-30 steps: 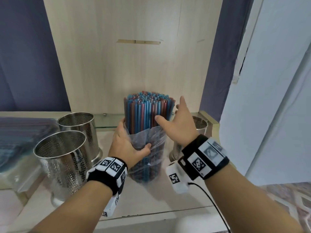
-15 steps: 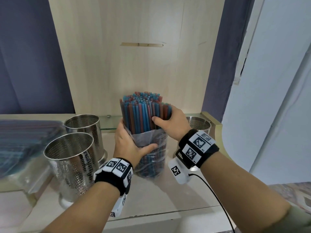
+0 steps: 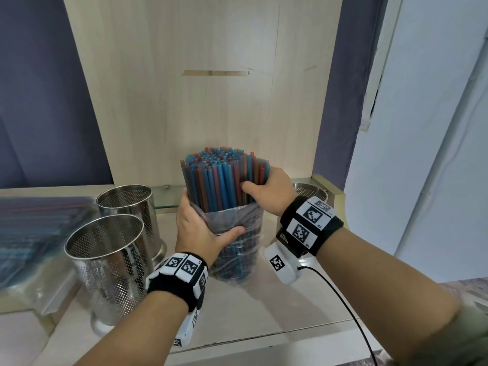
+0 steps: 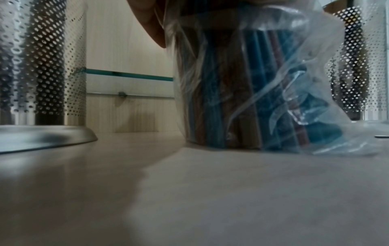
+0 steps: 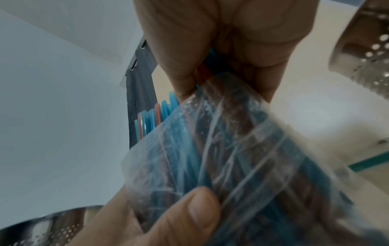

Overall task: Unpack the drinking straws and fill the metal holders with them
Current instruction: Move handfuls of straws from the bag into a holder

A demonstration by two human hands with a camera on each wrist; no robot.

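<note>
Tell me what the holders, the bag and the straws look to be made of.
Holders: metal, probably stainless steel; shiny, mirror-like, punched all over with small holes.
Bag: thin clear plastic film; see-through, creased, with glossy wrinkles under the left hand.
Straws: most likely plastic; smooth blue and red tubes, slightly translucent where the right hand grips them.

Pale wooden shelf (image 3: 264,307) bears bagged straws (image 3: 235,249), perhaps three metal holders (image 3: 111,265).
</note>
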